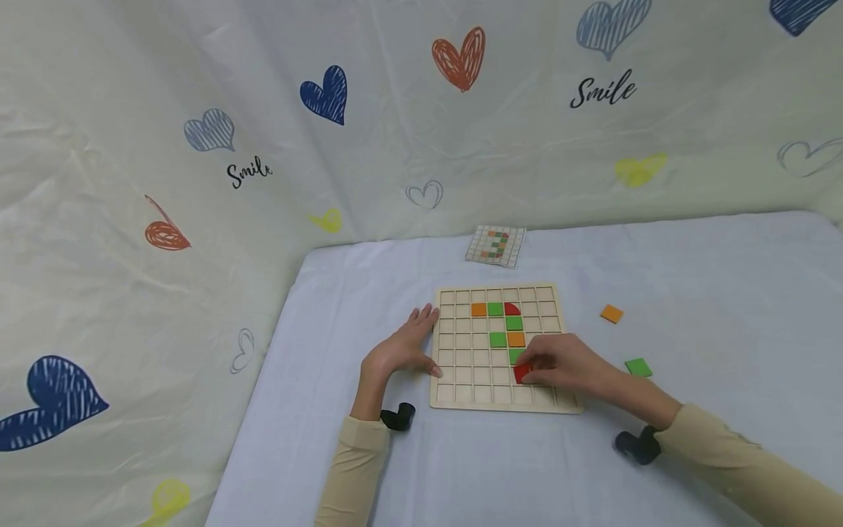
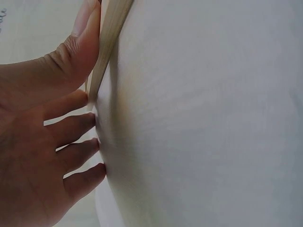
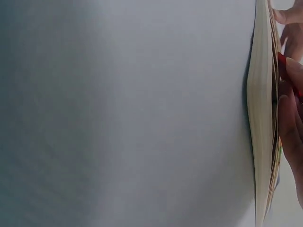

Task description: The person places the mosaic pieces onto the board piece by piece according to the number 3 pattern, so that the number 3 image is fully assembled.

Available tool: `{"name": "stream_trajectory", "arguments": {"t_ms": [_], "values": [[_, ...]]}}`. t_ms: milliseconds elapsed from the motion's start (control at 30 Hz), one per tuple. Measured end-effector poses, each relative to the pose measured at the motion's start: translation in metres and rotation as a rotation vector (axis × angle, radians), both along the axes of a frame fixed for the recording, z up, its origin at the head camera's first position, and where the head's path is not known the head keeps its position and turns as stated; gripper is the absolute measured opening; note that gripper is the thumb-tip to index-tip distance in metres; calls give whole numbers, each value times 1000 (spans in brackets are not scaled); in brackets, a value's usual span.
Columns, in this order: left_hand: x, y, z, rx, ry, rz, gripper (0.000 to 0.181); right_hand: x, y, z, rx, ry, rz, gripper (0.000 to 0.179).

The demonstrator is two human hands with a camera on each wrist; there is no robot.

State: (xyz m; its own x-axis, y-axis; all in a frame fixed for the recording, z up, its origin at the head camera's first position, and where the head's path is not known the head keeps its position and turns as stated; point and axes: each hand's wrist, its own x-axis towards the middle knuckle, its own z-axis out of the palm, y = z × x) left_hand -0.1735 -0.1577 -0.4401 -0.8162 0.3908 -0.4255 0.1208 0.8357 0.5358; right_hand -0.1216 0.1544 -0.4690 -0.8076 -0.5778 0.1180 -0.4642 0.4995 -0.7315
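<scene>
A wooden grid board [image 1: 461, 388] lies flat on the table with orange, green and red tiles set in its cells. My left hand [image 1: 403, 350] rests flat beside the board's left edge [image 2: 106, 42], fingers straight, thumb against the rim. My right hand [image 1: 560, 364] lies on the board's lower right part and pinches a red tile [image 1: 522, 375] over a cell. In the right wrist view the board's edge [image 3: 261, 118] shows with my fingers [image 3: 289, 109] and a bit of red behind it.
A loose orange tile [image 1: 612, 314] and a green tile [image 1: 638, 367] lie on the pale cloth right of the board. A small pattern card [image 1: 495, 245] lies behind the board. A heart-printed sheet [image 1: 263, 146] hangs at the back and left.
</scene>
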Motion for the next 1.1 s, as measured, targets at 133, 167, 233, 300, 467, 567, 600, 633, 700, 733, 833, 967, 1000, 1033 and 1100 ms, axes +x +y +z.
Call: {"name": "stream_trajectory", "arguments": {"t_ms": [133, 167, 233, 300, 467, 567, 600, 633, 700, 733, 833, 967, 1000, 1033, 1100], "values": [[0, 0, 0, -3, 5, -7, 117, -1, -4, 0, 40, 77, 11, 19], [0, 1, 1, -4, 6, -8, 117, -1, -5, 0, 49, 95, 15, 18], [0, 1, 2, -6, 4, -10, 117, 0, -6, 0, 66, 131, 18, 18], [0, 1, 2, -9, 2, -10, 117, 0, -8, 0, 72, 156, 23, 18], [-1, 2, 1, -13, 3, -11, 117, 0, -9, -1, 74, 169, 29, 18], [-1, 2, 1, -13, 3, -10, 117, 0, -10, -1, 78, 168, 32, 18], [-1, 2, 0, -13, 4, -10, 117, 0, -10, 0, 78, 166, 34, 18], [-1, 2, 0, -12, 4, -10, 117, 0, -9, 0, 74, 167, 35, 18], [-1, 2, 0, -11, 3, -10, 117, 1, -8, 0, 60, 169, 42, 18], [-1, 2, 0, -9, 2, -9, 117, 1, -7, 0, 52, 171, 43, 18], [0, 2, -1, -6, -1, -5, 117, 2, -3, 1, 35, 176, 44, 17], [0, 1, -1, -5, -2, -3, 117, 3, 5, 2, 43, 169, 32, 17], [0, 1, -1, -5, -2, -4, 117, 3, 7, 1, 46, 167, 26, 17], [0, 1, -1, -6, -1, -5, 117, 4, 9, 1, 47, 165, 20, 17], [0, 1, -1, -8, -2, -3, 117, 5, 14, 1, 48, 167, 3, 18]]}}
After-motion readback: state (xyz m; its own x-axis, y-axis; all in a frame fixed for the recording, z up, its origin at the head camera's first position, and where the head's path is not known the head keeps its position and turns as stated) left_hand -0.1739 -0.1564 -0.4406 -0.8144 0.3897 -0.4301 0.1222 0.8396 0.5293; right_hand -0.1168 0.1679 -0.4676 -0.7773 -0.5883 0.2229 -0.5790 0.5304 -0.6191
